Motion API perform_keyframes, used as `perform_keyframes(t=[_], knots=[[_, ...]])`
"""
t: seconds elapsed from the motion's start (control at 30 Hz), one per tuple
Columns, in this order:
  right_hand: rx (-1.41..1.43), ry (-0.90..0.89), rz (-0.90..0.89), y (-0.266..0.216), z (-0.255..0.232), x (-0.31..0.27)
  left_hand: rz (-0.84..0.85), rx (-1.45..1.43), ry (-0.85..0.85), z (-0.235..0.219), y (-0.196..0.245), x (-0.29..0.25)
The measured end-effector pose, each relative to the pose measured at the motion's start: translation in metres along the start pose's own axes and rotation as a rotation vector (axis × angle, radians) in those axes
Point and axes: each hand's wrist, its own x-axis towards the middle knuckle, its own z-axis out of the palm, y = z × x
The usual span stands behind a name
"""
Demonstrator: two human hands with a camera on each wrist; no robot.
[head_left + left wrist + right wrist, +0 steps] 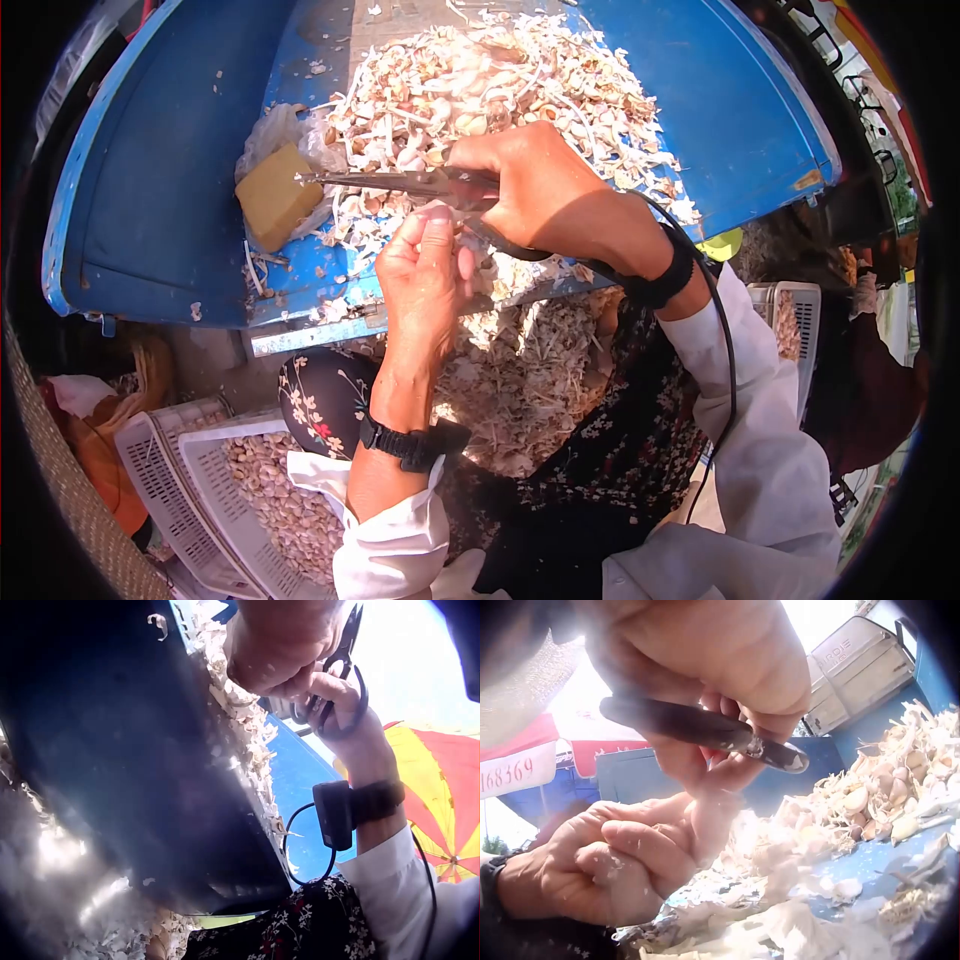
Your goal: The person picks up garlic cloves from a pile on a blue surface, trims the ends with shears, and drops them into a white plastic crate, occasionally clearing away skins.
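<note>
White perforated plastic crates [190, 470] at the lower left hold peeled pale garlic cloves [285, 500]. Above them, on the blue counter [150, 190], a yellow rectangular block [275, 197] lies beside a heap of garlic skins and cloves [480, 90]. Just right of the block, the left hand [425, 275] rises with fingers curled, pinching something small that I cannot make out. Touching it from above, the right hand [545, 185] grips dark metal scissors [400, 182], blades pointing left over the block. Far right, another white crate [795, 320] holds more cloves.
</note>
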Motion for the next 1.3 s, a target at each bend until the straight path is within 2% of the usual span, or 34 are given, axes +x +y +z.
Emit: perform_keyframes(t=[0.07,0.13,0.17,0.27,0.33,0.43,0.47,0.53,0.63,0.67,0.73,0.77,0.83,0.87,0.9,0.93,1.0,1.07,1.17,1.23,1.3], knots=[[0.195,0.100,0.059,0.006,0.006,-0.004,-0.069,-0.097,0.055,0.009,0.006,-0.004],[0.190,0.145,0.090,0.010,0.010,-0.008,-0.049,-0.016,-0.042,0.005,0.001,-0.003],[0.148,0.141,0.094,0.011,0.009,-0.009,-0.018,0.022,-0.081,0.005,-0.002,-0.003],[0.342,0.020,0.157,0.017,-0.006,-0.015,0.001,-0.002,-0.088,0.001,0.000,0.003],[0.131,-0.013,0.218,0.006,-0.032,-0.023,-0.008,-0.061,-0.058,0.003,0.002,0.002],[-0.153,-0.117,0.274,0.019,-0.027,-0.038,0.002,-0.143,-0.041,-0.001,0.000,0.004],[-0.180,-0.091,0.210,0.031,-0.016,-0.047,0.028,-0.137,-0.035,0.000,0.000,0.004],[-0.315,-0.125,0.251,0.026,-0.009,-0.053,0.095,-0.076,-0.033,0.000,-0.002,0.003],[-0.327,-0.185,0.339,0.024,-0.001,-0.058,0.088,0.044,0.032,0.009,0.001,-0.002],[-0.310,-0.260,0.400,0.023,-0.001,-0.059,0.094,0.011,0.004,0.006,0.000,-0.002],[-0.045,-0.227,0.196,0.030,0.000,-0.066,0.124,0.049,0.007,0.009,0.005,-0.003],[0.130,-0.238,0.193,0.031,-0.001,-0.068,0.133,-0.016,-0.031,0.005,0.001,-0.002],[0.091,-0.220,0.289,0.034,-0.006,-0.061,0.122,-0.146,-0.063,0.006,0.002,-0.002],[0.001,-0.156,0.308,0.036,-0.014,-0.052,0.122,-0.148,-0.064,0.007,0.003,-0.002],[0.004,0.016,0.284,0.053,-0.015,-0.048,0.076,-0.275,-0.113,0.006,0.003,-0.002],[0.002,0.086,0.255,0.059,-0.022,-0.040,0.030,-0.402,-0.160,0.004,0.004,-0.003],[-0.061,0.124,0.221,0.078,-0.017,-0.026,0.034,-0.500,-0.222,0.003,0.000,-0.001],[-0.120,0.096,0.158,0.085,-0.002,-0.013,-0.009,-0.594,-0.296,0.004,-0.001,-0.002],[-0.330,0.105,0.104,0.094,0.019,-0.002,-0.016,-0.591,-0.282,0.001,-0.008,0.001],[-0.343,0.068,0.129,0.096,0.022,0.002,-0.038,-0.551,-0.251,0.003,-0.004,-0.001],[-0.391,0.056,0.187,0.096,0.018,0.004,-0.094,-0.494,-0.128,0.007,-0.004,-0.002]])
